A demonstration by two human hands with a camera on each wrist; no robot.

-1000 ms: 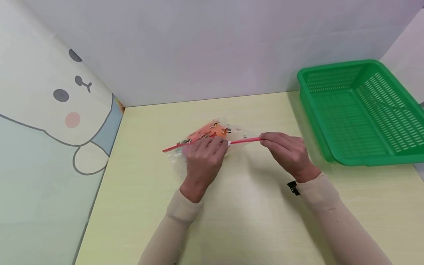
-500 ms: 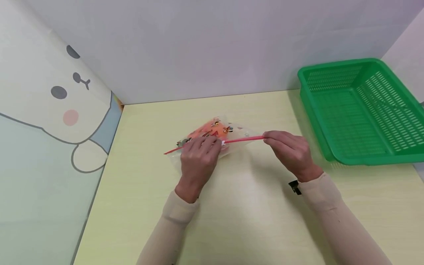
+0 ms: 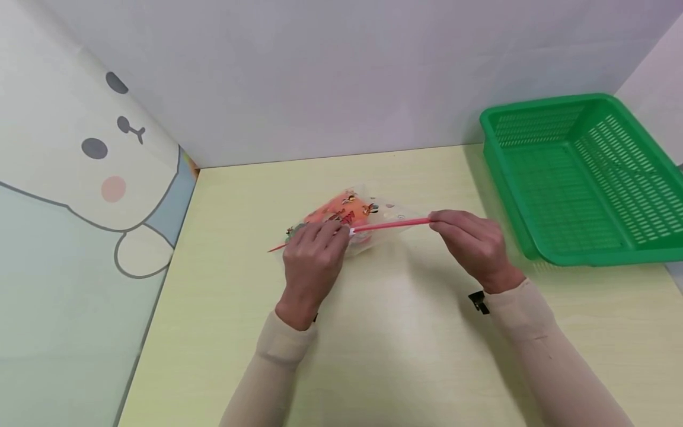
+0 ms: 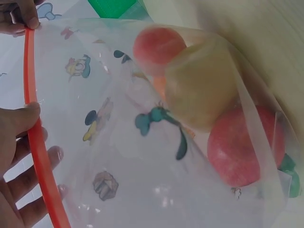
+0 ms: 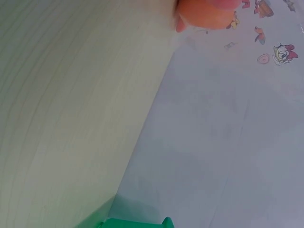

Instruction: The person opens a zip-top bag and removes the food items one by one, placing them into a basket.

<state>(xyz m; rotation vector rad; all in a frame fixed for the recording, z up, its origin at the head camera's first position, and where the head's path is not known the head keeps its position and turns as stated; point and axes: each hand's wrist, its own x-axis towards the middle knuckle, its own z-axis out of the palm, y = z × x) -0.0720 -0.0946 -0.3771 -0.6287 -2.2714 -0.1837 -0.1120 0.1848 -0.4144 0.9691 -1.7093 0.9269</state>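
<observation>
A clear zip bag (image 3: 386,237) printed with small cartoon figures lies in front of me, its red zip strip (image 3: 392,225) running left to right. My left hand (image 3: 315,255) pinches the strip left of its middle, thumb on one side and fingers on the other. A white slider (image 3: 352,231) shows at its fingertips. With thumb and fingers, my right hand (image 3: 472,243) holds the strip's right end, pulled straight. Through the film in the left wrist view show a tan round item (image 4: 202,85), a large red one (image 4: 244,147) and a smaller red one (image 4: 159,47).
A green plastic basket (image 3: 509,178) with slotted walls stands on the table's right side. Behind the pale wooden table (image 3: 240,356) rises a light grey wall (image 3: 320,77). A cartoon-printed panel (image 3: 69,267) borders the left.
My left hand has slid leftward along the red strip, and the white slider has moved left with it. My right hand has shifted slightly right, still holding the strip's end.
</observation>
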